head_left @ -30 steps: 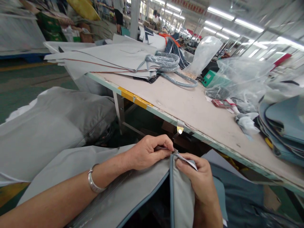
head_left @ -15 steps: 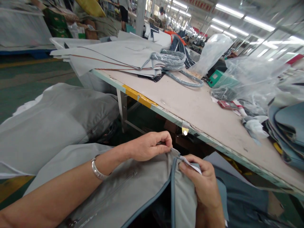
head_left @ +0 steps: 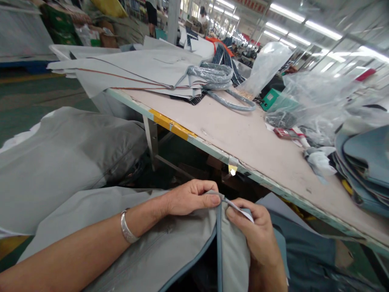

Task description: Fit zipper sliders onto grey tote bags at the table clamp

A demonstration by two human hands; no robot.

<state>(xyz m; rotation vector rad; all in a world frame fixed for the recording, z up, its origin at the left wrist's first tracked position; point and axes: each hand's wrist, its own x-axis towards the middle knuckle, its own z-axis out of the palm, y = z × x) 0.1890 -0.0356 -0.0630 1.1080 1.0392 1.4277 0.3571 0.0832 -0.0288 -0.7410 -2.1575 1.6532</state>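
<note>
A grey fabric cover with blue-grey piping along its edge lies across my lap, below the table edge. My left hand, with a silver bangle on the wrist, is closed and pinches the cover's top corner from the left. My right hand is closed on the same corner from the right, thumb on top, with a small white tag under the thumb. The two hands almost touch at the corner.
A long worktable runs diagonally in front of me. On it lie stacked grey fabric pieces, coiled blue-grey piping, clear plastic bags, a green box and blue-grey covers. A stuffed grey cushion lies at the left.
Both hands kept their pinch on the cover's corner with only small shifts. The camera view swayed slightly.
</note>
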